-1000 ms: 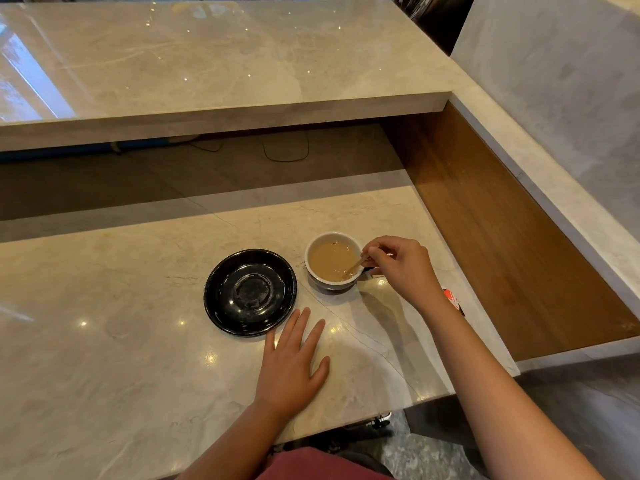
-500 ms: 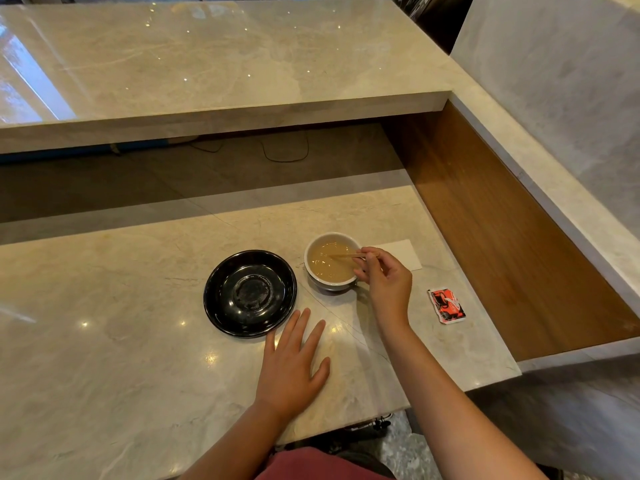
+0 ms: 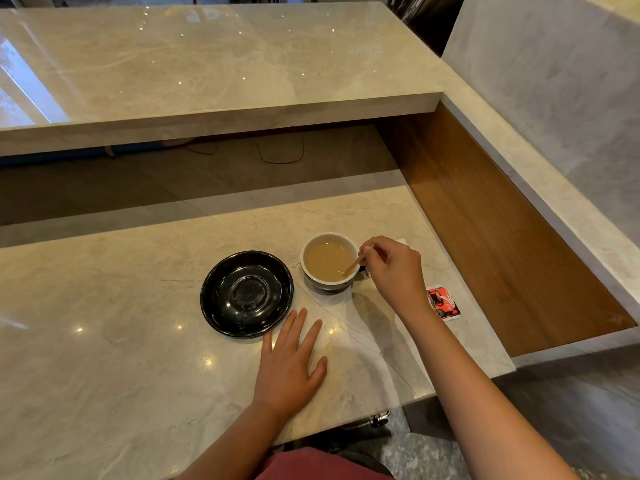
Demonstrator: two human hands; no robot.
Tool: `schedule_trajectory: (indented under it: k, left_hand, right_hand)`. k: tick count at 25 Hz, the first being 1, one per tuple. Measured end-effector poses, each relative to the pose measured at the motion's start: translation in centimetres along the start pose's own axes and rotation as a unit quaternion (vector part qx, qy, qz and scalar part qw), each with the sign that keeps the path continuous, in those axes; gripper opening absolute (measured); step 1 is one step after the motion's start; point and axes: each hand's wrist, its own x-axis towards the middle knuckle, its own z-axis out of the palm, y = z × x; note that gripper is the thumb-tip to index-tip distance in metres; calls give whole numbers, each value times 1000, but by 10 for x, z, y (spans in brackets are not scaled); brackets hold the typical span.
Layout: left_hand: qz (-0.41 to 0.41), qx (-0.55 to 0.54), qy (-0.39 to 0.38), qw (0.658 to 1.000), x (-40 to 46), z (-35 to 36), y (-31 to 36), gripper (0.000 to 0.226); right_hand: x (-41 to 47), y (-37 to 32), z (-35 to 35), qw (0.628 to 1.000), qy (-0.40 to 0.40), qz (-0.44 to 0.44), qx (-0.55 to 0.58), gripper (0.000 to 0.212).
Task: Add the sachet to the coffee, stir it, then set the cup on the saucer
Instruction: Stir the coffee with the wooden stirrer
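Observation:
A white cup point(image 3: 329, 261) of light brown coffee stands on the marble counter, just right of an empty black saucer point(image 3: 246, 293). My right hand point(image 3: 393, 270) hovers at the cup's right rim, pinching a thin wooden stir stick point(image 3: 352, 265) whose lower end dips into the coffee. My left hand point(image 3: 289, 362) lies flat on the counter below the saucer, fingers spread, holding nothing. A red and white sachet point(image 3: 443, 303) lies on the counter to the right, partly hidden by my right forearm.
A raised marble bar top point(image 3: 207, 71) runs across the back. A wooden side panel point(image 3: 502, 244) and marble wall close off the right. The counter's front edge point(image 3: 346, 422) ends near my body. A white paper corner point(image 3: 401, 241) shows behind my right hand.
My right hand has swung the stir stick around inside the cup, back toward its right rim. The left hand, cup and saucer have stayed put.

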Motion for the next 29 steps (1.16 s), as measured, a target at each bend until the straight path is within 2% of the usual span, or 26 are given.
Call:
schedule_trajectory:
  k: [3, 5, 9, 12, 17, 20, 22, 25, 29]
  left_hand:
    - [1, 0, 0, 1000, 0, 1, 0, 58]
    - [0, 3, -1, 1000, 0, 2, -1, 58]
    - [-1, 4, 0, 1000, 0, 2, -1, 59]
    - [0, 3, 3, 1000, 0, 2, -1, 59]
    - [5, 0, 6, 1000, 0, 2, -2, 58]
    - [7, 1, 6, 1000, 0, 2, -2, 58]
    - [6, 5, 4, 1000, 0, 2, -2, 58]
    - [3, 10, 1, 1000, 0, 3, -2, 59]
    - [2, 10, -1, 1000, 0, 2, -1, 59]
  right_hand:
    - [0, -2, 4, 991, -7, 83, 104, 19]
    - [-2, -2, 11, 972, -13, 129, 197, 18]
    - [-7, 2, 26, 937, 27, 178, 299, 17]
    - [-13, 6, 30, 947, 47, 150, 280, 18]
    - [-14, 12, 19, 997, 34, 18, 69, 18]
    - [-12, 7, 11, 999, 6, -42, -9, 17]
    - [-8, 2, 7, 998, -2, -48, -34, 16]
    - [-3, -1, 6, 1000, -17, -3, -4, 18]
    - [-3, 3, 11, 980, -24, 113, 164, 19]
